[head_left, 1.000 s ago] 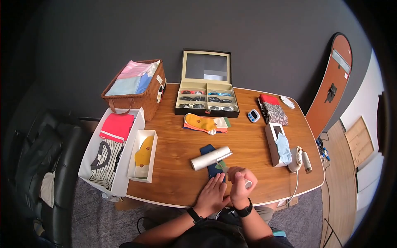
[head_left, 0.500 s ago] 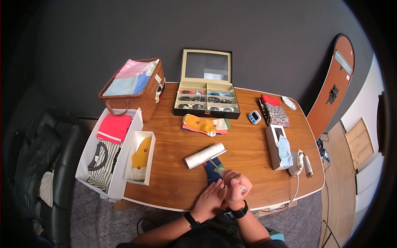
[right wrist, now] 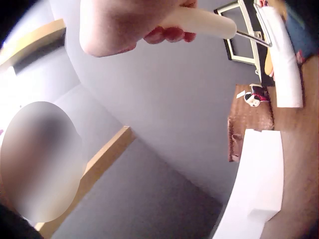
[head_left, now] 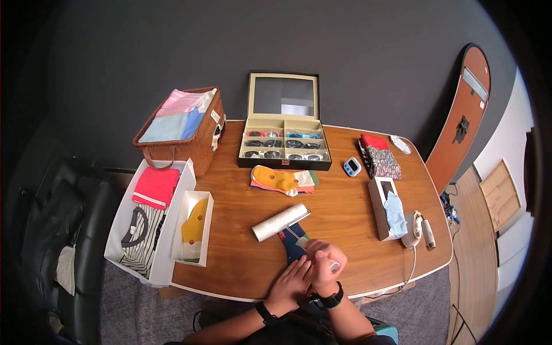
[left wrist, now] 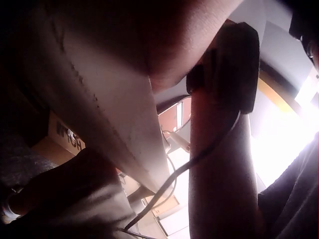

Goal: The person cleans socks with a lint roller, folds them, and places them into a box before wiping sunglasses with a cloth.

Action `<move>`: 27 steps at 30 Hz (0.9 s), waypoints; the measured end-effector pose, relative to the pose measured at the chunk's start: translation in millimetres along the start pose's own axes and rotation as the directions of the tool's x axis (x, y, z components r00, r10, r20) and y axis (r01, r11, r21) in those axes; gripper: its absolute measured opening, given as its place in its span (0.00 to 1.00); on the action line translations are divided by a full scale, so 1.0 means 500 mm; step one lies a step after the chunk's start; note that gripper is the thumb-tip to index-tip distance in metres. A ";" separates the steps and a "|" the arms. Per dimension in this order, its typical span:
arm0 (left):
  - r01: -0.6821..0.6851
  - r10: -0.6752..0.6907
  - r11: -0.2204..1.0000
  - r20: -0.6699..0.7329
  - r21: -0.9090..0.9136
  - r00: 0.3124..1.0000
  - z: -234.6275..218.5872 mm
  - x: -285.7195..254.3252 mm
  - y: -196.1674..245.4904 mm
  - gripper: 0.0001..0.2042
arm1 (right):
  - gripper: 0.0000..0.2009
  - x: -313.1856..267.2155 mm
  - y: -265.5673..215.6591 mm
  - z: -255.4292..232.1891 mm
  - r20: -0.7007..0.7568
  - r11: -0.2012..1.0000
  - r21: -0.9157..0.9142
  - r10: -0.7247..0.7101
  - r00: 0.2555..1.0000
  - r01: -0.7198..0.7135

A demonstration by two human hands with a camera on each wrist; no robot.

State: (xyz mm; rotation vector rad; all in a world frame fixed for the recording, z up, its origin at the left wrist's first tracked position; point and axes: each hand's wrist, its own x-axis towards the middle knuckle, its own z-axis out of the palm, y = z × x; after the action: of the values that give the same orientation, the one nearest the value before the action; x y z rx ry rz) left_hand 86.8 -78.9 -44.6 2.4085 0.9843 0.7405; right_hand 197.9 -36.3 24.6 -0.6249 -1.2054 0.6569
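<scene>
In the head view a navy sock (head_left: 293, 249) with a green patch lies on the table near its front edge. My left hand (head_left: 288, 286) presses on the sock's near end with its fingers straight. My right hand (head_left: 325, 263) grips the white handle (right wrist: 212, 25) of a lint roller, its fingers curled round it. The roller's white roll (head_left: 280, 222) lies across the sock's far end, joined to the handle by a thin metal rod. In the left wrist view the table's underside and forearm show, while the sock is out of sight.
Beyond the roll lie yellow and orange socks (head_left: 283, 180), then an open sunglasses case (head_left: 286, 163). White boxes (head_left: 177, 257) of clothes and a wicker basket (head_left: 201, 158) stand left. Right are a timer (head_left: 352, 167), tissue box (head_left: 380, 215), folded cloths (head_left: 382, 161) and a corded white appliance (head_left: 411, 231).
The roll has moved left and toward the sock's far end, uncovering more of the sock's middle. My right hand has shifted left with it; my left hand stays on the near end.
</scene>
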 end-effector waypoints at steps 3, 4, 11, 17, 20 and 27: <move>-0.019 0.020 1.000 -0.058 0.015 0.998 0.004 -0.003 0.000 0.29 | 0.15 0.003 -0.018 -0.006 0.035 0.999 -0.001 0.034 0.999 -0.034; -0.024 0.025 1.000 -0.057 0.015 0.998 0.008 -0.002 0.002 0.29 | 0.15 0.002 -0.037 -0.015 0.050 0.997 -0.007 0.082 0.995 -0.081; 0.009 -0.001 0.995 -0.078 0.100 0.997 0.005 0.008 0.011 0.28 | 0.15 0.008 -0.063 -0.030 -0.050 0.964 -0.007 0.265 0.963 -0.265; 0.005 -0.015 0.997 -0.126 -0.073 0.992 0.009 0.004 0.002 0.31 | 0.15 0.006 -0.021 -0.001 0.053 0.995 -0.046 0.090 0.995 -0.088; 0.017 -0.011 0.998 -0.095 0.061 0.995 0.005 0.009 0.009 0.28 | 0.16 0.003 -0.076 -0.034 0.007 0.991 0.026 0.129 0.992 -0.130; 0.020 -0.013 0.996 -0.076 0.088 0.997 -0.001 0.010 0.016 0.26 | 0.16 0.002 -0.065 -0.026 0.012 0.987 0.041 0.158 0.987 -0.158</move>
State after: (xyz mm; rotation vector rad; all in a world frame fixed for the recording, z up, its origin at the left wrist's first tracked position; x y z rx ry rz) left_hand 93.5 -80.1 -38.2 2.4608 1.0868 0.8024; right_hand 215.0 -58.1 46.2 -0.6880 -1.1548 0.8166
